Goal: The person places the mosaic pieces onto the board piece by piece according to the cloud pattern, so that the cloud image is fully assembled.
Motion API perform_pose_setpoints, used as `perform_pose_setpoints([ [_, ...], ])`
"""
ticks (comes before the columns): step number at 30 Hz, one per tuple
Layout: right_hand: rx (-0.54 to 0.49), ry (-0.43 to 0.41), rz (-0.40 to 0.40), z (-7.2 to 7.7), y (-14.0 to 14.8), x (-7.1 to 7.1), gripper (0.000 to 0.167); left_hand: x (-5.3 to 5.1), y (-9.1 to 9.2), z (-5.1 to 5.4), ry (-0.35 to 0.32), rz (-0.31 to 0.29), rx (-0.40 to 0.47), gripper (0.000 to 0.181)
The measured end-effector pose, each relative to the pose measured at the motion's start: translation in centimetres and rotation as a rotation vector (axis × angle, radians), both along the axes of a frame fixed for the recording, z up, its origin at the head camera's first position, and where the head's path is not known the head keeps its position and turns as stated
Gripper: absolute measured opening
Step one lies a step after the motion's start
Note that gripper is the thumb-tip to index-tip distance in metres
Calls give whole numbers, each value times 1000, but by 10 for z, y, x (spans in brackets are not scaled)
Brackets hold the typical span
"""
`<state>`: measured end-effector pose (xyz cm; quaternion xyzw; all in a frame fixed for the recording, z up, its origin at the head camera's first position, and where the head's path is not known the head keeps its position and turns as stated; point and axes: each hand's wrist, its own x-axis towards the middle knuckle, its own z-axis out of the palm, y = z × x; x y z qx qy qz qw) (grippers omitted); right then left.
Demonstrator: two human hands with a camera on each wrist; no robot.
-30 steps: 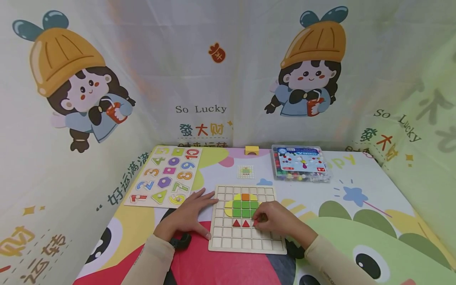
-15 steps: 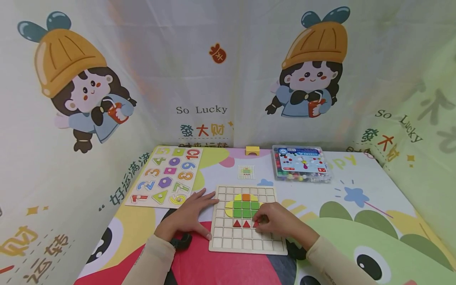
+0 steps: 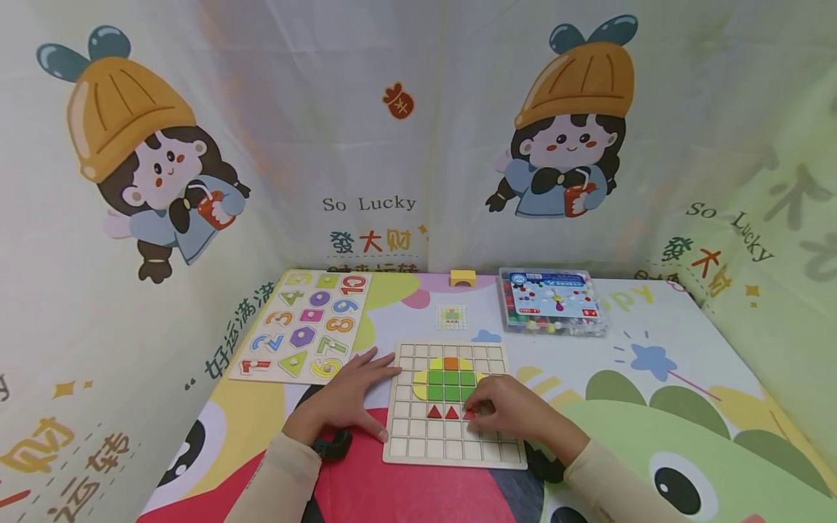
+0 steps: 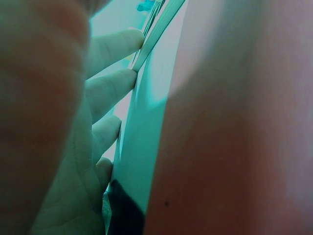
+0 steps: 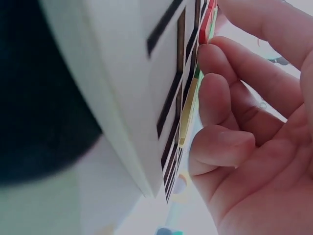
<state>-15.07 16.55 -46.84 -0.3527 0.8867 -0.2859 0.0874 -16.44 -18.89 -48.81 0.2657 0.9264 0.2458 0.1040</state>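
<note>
A wooden grid board (image 3: 408,428) lies on the table with a pattern of flat tiles: green squares (image 3: 452,378), yellow rounded pieces (image 3: 420,386) and an orange square (image 3: 451,363). Below the green squares, two red triangle tiles (image 3: 434,412) sit in neighbouring cells. My right hand (image 3: 500,407) pinches a third red triangle tile (image 3: 468,414) in the same row, partly hidden by the fingers; its red edge (image 5: 205,28) shows at the fingertips in the right wrist view. My left hand (image 3: 346,396), fingers spread, rests against the board's left edge.
Behind the board lies a small pattern card (image 3: 452,317). A number-and-shape puzzle board (image 3: 304,327) is at the left. At the back stand a yellow arch block (image 3: 463,278) and a clear plastic box (image 3: 554,301) of coloured pieces.
The right hand has shifted very slightly towards me, with its fingers still at the third red triangle tile. The left hand keeps its place on the board's edge.
</note>
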Motion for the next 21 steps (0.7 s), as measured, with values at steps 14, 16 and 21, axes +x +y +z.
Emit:
perform_pose_setpoints([
  [14, -243, 52, -195, 19, 37, 19, 18, -2, -1, -2, 4, -6, -18, 112],
  [16, -266, 77, -229, 23, 43, 20, 15, -1, -3, -2, 9, -5, -6, 112],
  [21, -357, 172, -305, 29, 56, 20, 11, 0, -8, 0, 15, -1, 28, 110],
])
